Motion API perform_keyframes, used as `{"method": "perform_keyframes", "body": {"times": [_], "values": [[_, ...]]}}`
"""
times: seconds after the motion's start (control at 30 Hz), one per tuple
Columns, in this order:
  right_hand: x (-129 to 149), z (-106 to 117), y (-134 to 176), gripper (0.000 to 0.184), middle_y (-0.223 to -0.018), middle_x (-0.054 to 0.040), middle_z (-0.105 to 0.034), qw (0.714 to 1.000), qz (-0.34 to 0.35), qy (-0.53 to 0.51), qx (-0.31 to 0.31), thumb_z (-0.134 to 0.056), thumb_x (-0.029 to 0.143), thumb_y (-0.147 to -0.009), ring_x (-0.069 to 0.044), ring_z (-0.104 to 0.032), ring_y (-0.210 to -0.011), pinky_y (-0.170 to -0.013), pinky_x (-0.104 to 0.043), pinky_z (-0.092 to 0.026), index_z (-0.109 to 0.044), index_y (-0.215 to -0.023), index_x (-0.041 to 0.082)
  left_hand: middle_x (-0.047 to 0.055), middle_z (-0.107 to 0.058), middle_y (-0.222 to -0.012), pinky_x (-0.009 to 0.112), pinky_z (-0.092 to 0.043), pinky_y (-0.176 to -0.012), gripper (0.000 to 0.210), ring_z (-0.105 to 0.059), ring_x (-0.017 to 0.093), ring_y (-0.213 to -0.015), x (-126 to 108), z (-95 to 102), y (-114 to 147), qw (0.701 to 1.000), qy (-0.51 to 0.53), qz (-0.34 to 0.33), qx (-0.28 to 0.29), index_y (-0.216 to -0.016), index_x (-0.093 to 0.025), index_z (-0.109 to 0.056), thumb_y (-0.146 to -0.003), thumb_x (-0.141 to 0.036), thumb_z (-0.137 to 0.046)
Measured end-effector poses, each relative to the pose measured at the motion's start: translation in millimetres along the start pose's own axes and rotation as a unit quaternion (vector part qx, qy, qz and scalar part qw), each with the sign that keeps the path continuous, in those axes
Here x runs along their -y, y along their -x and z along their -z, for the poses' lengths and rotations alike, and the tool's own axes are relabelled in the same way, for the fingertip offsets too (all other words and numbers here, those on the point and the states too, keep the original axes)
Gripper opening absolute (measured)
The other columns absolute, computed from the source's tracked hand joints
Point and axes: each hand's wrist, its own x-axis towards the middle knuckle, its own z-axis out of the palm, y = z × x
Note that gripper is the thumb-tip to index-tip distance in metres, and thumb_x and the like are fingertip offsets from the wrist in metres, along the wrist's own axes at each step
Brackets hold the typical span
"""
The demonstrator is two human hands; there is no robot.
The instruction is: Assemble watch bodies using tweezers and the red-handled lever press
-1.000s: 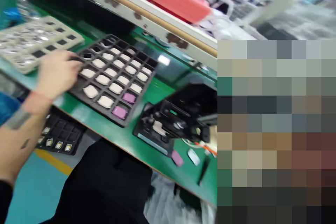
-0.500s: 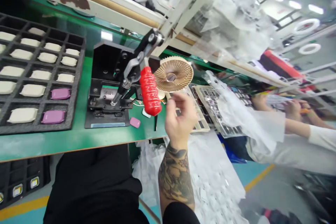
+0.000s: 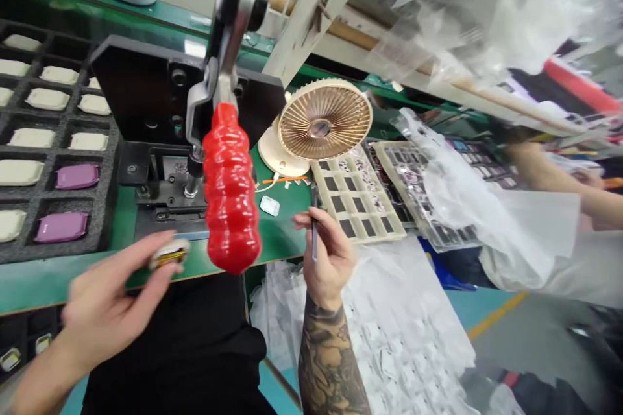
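My left hand point(image 3: 114, 292) pinches a small cream-edged electronic piece point(image 3: 170, 254) between thumb and fingers, a yellow part showing inside it. It is in front of the black toggle press point(image 3: 141, 97), near the bench edge. My right hand point(image 3: 328, 256) is closed on a slim dark tweezers-like tool point(image 3: 314, 240). The press's red ribbed handle point(image 3: 231, 194) hangs down between my hands and hides part of the bench. A small white piece point(image 3: 269, 205) lies on the green bench, to the left of my right hand.
A black foam tray point(image 3: 104, 207) on the left holds cream and purple cases. Behind my right hand stand a cream fan point(image 3: 321, 120) and a divided parts tray point(image 3: 357, 198). Plastic sheeting point(image 3: 399, 311) hangs at right. A co-worker's arm point(image 3: 559, 181) is beyond.
My left hand has come into view with the small piece. My right hand has taken up the dark tool from the bench. The view has moved closer to the press; the loose purple piece no longer shows.
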Motion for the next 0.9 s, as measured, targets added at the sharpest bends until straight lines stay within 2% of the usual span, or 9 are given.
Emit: {"method": "perform_keyframes", "body": {"times": [0.1,0.17,0.27,0.4,0.5,0.57,0.63,0.73,0.9], "values": [[6,3,7,0.023,-0.099,-0.0069,-0.084,0.994,0.067,0.081,0.0,-0.082,0.027,-0.102,-0.022,-0.08,-0.088,-0.082,-0.039,-0.066,-0.085,-0.124,0.024,0.001,-0.089,-0.099,0.031,-0.072,-0.088,0.041,-0.087,0.019,-0.084,2,-44.0,-13,0.992,0.09,0.035,0.084,-0.152,-0.026,-0.071,-0.111,-0.026,-0.073],[9,4,10,0.017,-0.093,-0.0055,-0.082,0.988,0.071,0.135,0.012,-0.08,0.027,-0.103,-0.019,-0.076,-0.078,-0.076,-0.035,-0.063,-0.088,-0.118,0.023,0.002,-0.087,-0.093,0.029,-0.071,-0.089,0.042,-0.086,0.018,-0.083,4,-56.2,-17,0.986,0.111,0.05,0.112,-0.156,-0.023,-0.068,-0.114,-0.028,-0.07],[14,-3,14,0.014,-0.091,-0.0051,-0.081,0.985,0.058,0.163,0.012,-0.081,0.026,-0.102,-0.018,-0.073,-0.073,-0.073,-0.034,-0.062,-0.088,-0.113,0.02,0.003,-0.087,-0.097,0.029,-0.071,-0.094,0.043,-0.088,0.019,-0.09,5,-55.2,-17,0.986,0.093,0.068,0.121,-0.155,-0.023,-0.068,-0.113,-0.03,-0.071],[36,-33,22,0.018,-0.095,-0.0065,-0.081,0.988,0.097,0.046,-0.109,-0.08,0.017,-0.1,-0.023,-0.076,-0.074,-0.067,-0.04,-0.065,-0.085,-0.117,0.02,0.006,-0.089,-0.115,0.036,-0.074,-0.097,0.043,-0.091,0.024,-0.101,4,-52.3,-15,0.971,0.182,0.126,0.096,-0.155,-0.024,-0.067,-0.113,-0.033,-0.072],[55,-62,30,0.02,-0.101,-0.0084,-0.082,0.99,0.116,-0.056,-0.055,-0.077,0.016,-0.101,-0.028,-0.081,-0.088,-0.066,-0.044,-0.069,-0.083,-0.118,0.024,0.009,-0.09,-0.117,0.042,-0.076,-0.096,0.045,-0.091,0.029,-0.102,4,-56.4,-17,0.965,0.219,0.123,0.075,-0.155,-0.022,-0.068,-0.113,-0.035,-0.072],[62,-80,35,0.021,-0.105,-0.0092,-0.084,0.99,0.102,-0.093,0.004,-0.074,0.013,-0.102,-0.03,-0.084,-0.094,-0.066,-0.045,-0.071,-0.081,-0.119,0.024,0.009,-0.091,-0.116,0.039,-0.076,-0.095,0.043,-0.092,0.029,-0.099,4,-58.4,-18,0.97,0.211,0.103,0.063,-0.155,-0.021,-0.07,-0.113,-0.033,-0.072],[64,-94,40,0.023,-0.103,-0.0082,-0.084,0.989,0.09,-0.118,0.023,-0.073,0.011,-0.102,-0.028,-0.085,-0.093,-0.071,-0.046,-0.073,-0.08,-0.12,0.024,0.007,-0.091,-0.114,0.034,-0.076,-0.093,0.042,-0.092,0.026,-0.096,3,-58.6,-19,0.975,0.2,0.077,0.051,-0.153,-0.021,-0.072,-0.111,-0.028,-0.073],[60,-104,45,0.026,-0.107,-0.008,-0.086,0.988,0.079,-0.13,0.029,-0.074,0.009,-0.102,-0.026,-0.085,-0.092,-0.084,-0.051,-0.075,-0.081,-0.122,0.023,0.005,-0.092,-0.108,0.029,-0.075,-0.087,0.041,-0.091,0.023,-0.089,0,-56.7,-21,0.982,0.18,0.047,0.04,-0.149,-0.02,-0.075,-0.108,-0.021,-0.076],[57,-106,45,0.021,-0.108,-0.0085,-0.086,0.992,0.045,-0.11,0.039,-0.075,0.011,-0.103,-0.025,-0.084,-0.096,-0.093,-0.05,-0.074,-0.082,-0.119,0.021,0.003,-0.092,-0.105,0.025,-0.074,-0.088,0.044,-0.091,0.02,-0.086,-3,-55.2,-22,0.989,0.143,0.02,0.043,-0.149,-0.018,-0.075,-0.105,-0.014,-0.077]]}}
